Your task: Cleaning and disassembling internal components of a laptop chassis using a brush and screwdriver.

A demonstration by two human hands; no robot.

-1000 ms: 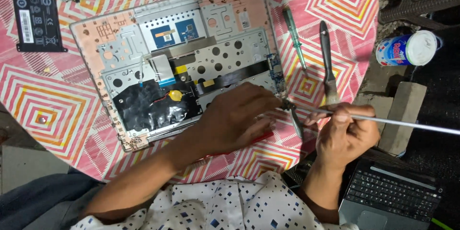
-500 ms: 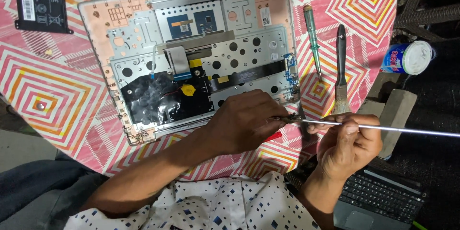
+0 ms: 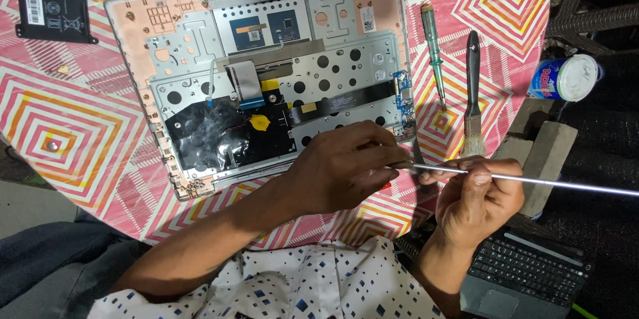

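Observation:
An opened laptop base (image 3: 200, 19) lies on a pink patterned tablecloth, its metal plate, black foil and ribbon cables showing. My left hand (image 3: 339, 166) rests over the base's near right corner, fingertips pinched around the tip of a long thin metal rod (image 3: 552, 181). My right hand (image 3: 476, 196) grips that rod, which runs off to the right. What sits between my left fingertips is hidden.
A green-handled screwdriver (image 3: 432, 49) and a black-handled brush (image 3: 472, 93) lie right of the base. A black battery pack (image 3: 50, 0) sits at top left. A white tub (image 3: 566, 78), a grey brick (image 3: 542, 159) and a second laptop's keyboard (image 3: 526, 269) lie to the right.
The view has shifted, so the base sits a little further right in the frame. My hands have stayed together at the rod's tip, with the left fingers closing more tightly on it.

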